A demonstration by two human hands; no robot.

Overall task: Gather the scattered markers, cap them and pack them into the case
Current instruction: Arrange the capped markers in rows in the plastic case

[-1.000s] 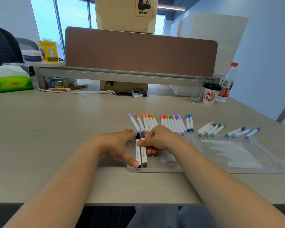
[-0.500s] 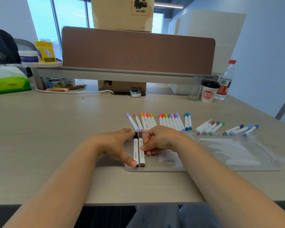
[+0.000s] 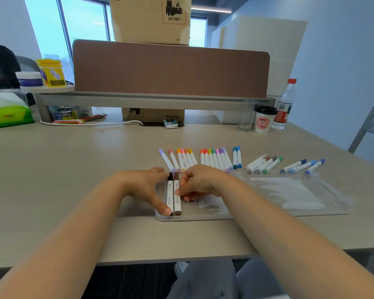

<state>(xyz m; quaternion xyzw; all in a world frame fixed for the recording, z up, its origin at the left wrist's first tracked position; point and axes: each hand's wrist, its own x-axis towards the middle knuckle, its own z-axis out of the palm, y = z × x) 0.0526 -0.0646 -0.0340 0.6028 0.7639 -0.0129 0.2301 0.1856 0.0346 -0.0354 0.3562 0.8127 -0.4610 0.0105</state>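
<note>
Now, at the left end of the clear case [image 3: 194, 217], my left hand [image 3: 147, 188] is pinching the black marker [image 3: 170, 195] end to end to seat it. My right hand [image 3: 200, 183] is pinching the brown marker [image 3: 177, 197] snug alongside, and the loose capped markers [image 3: 212, 158] are waiting just beyond.

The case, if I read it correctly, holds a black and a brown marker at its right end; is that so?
Not quite: the head view shows the black marker and brown marker at the left end of the case, not the right.

desk [image 3: 52, 169] beige | partition [image 3: 171, 70] brown | window [image 3: 84, 29] daylit | wall [image 3: 343, 61] blue-grey | ceiling light [image 3: 212, 10] on
</note>
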